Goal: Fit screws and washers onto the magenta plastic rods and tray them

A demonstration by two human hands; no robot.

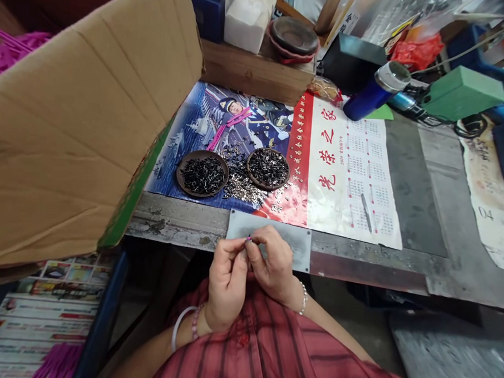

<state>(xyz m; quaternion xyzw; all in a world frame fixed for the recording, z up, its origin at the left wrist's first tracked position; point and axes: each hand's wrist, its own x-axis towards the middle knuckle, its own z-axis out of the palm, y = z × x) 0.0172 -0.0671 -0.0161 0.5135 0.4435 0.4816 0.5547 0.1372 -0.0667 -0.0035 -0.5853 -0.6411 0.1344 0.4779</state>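
Observation:
My left hand (226, 282) and my right hand (272, 263) meet in front of my chest at the table's near edge. Their fingertips pinch together on a tiny pink part (248, 239); what else they hold is too small to tell. Beyond them on a calendar poster (343, 168) stand two brown dishes: the left dish (202, 174) holds black screws, the right dish (268, 169) holds small dark parts. A loose heap of silvery washers (241, 184) lies between the dishes. Pink plastic strips (228, 126) lie behind them.
A big open cardboard box (77, 124) fills the left. A wooden block (253, 72), a blue flask (375, 91), a green box (463, 93) and cables crowd the back. More pink strips (55, 367) lie at lower left on printed paper.

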